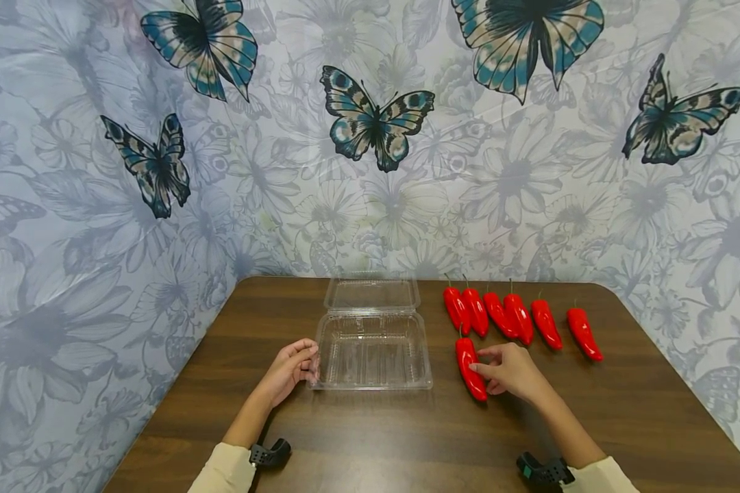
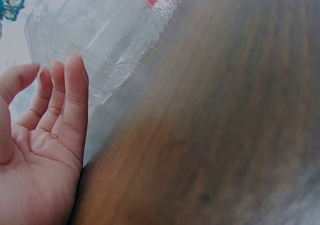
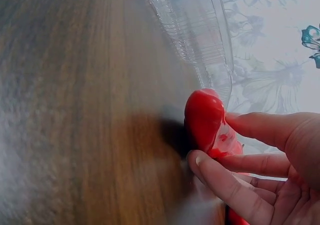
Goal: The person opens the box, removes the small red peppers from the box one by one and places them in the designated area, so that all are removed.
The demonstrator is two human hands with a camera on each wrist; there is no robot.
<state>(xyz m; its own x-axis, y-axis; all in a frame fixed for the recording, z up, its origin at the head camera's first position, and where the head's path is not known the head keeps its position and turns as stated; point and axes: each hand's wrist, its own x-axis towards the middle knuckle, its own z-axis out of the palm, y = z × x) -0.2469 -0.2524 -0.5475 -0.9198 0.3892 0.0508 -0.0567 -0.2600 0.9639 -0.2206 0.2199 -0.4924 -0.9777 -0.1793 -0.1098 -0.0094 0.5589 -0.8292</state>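
Note:
A clear plastic clamshell container (image 1: 373,385) stands on the table with its lid (image 1: 372,294) tipped back, away from the person. My left hand (image 1: 292,370) holds the container's left rim between thumb and fingers. In the left wrist view, the fingertips of the left hand (image 2: 50,130) meet the clear wall. To the right of the container, my right hand (image 1: 510,370) pinches a glossy red chili pepper (image 1: 466,363) from its right side. The right wrist view shows the pepper (image 3: 202,120) between the thumb and fingers of the right hand (image 3: 280,170).
Several more red peppers (image 1: 544,323) lie in a row at the table's back right, stems pointing to the wall. The brown wooden table (image 1: 370,445) ends at a wall covering (image 1: 284,205) printed with butterflies and flowers. Dark bands (image 1: 271,453) circle both wrists.

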